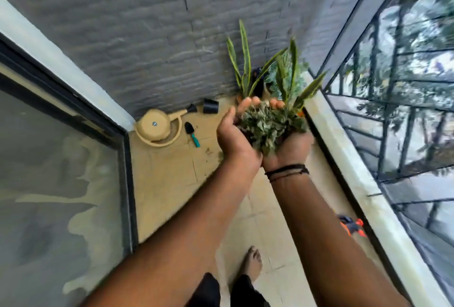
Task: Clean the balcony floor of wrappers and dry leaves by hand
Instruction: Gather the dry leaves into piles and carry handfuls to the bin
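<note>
A heap of dry, grey-green leaves point(270, 127) fills both of my cupped hands, held together high above the balcony floor point(167, 179). My left hand point(233, 139) curls around the heap's left side, thumb up. Under the right side lies my right hand point(290, 147), palm up, with black cords on its wrist. Fingertips show above the far edge of the pile. A few small leaf crumbs lie on the beige tiles below the hands.
A beige watering can point(157, 124), a small trowel with a teal handle point(192, 134) and a black pot point(210, 106) lie by the grey wall. Snake plants point(277, 73) stand in the far corner. A railing ledge point(363, 183) runs right, glass door point(61, 171) left. An orange-and-black object point(353, 226) lies by the ledge. My bare foot point(253, 265) stands below.
</note>
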`<state>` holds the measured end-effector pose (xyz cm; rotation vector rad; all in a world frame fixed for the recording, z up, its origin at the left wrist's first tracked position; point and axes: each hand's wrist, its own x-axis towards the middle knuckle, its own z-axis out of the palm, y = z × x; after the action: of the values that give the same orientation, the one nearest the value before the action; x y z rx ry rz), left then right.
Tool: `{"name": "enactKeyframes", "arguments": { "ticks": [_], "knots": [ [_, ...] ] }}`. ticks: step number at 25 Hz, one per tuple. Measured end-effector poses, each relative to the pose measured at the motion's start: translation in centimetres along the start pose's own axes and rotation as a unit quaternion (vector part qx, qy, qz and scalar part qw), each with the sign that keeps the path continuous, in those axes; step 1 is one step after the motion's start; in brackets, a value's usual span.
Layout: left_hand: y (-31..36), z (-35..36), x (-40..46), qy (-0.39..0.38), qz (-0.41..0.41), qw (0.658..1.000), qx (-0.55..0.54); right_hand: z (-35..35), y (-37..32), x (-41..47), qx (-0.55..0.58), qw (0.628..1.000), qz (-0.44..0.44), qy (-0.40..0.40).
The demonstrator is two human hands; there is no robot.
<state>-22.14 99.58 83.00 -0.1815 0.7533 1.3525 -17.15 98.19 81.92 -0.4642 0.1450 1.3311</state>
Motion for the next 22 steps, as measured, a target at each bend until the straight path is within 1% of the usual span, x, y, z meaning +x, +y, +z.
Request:
{"name": "enactKeyframes", "arguments": {
  "ticks": [2, 5, 8, 10, 12, 14, 17, 19, 22],
  "knots": [
    [0.6, 4.0, -2.6, -0.039, 0.014, 0.999, 0.011, 4.4, -2.0, -1.8, 0.005, 1.000, -0.016, -0.006],
    [0.8, 7.3, -5.0, -0.098, -0.017, 0.995, 0.021, 8.1, -4.6, -3.5, 0.015, 0.999, -0.046, -0.011],
    [0.8, 9.1, -6.0, -0.128, -0.034, 0.990, 0.042, 9.4, -5.8, -4.0, 0.008, 0.998, -0.061, -0.011],
    [0.0, 10.5, -6.3, -0.142, -0.052, 0.986, 0.068, 9.8, -6.9, -4.0, 0.014, 0.996, -0.091, -0.007],
    [-1.4, 11.9, -6.8, -0.157, -0.091, 0.979, 0.088, 10.3, -8.7, -4.1, 0.029, 0.991, -0.128, -0.006],
    [-2.5, 14.0, -7.3, -0.191, -0.138, 0.967, 0.100, 11.7, -10.4, -4.3, 0.032, 0.982, -0.189, 0.003],
    [-4.2, 15.9, -7.3, -0.225, -0.179, 0.950, 0.125, 12.4, -12.4, -4.3, 0.031, 0.966, -0.257, 0.018],
    [-5.6, 16.6, -7.4, -0.251, -0.222, 0.932, 0.138, 12.4, -13.8, -4.9, 0.030, 0.952, -0.302, 0.029],
    [-8.2, 16.3, -8.6, -0.278, -0.285, 0.902, 0.169, 11.2, -15.6, -7.2, 0.049, 0.925, -0.377, 0.017]
  ]
}}
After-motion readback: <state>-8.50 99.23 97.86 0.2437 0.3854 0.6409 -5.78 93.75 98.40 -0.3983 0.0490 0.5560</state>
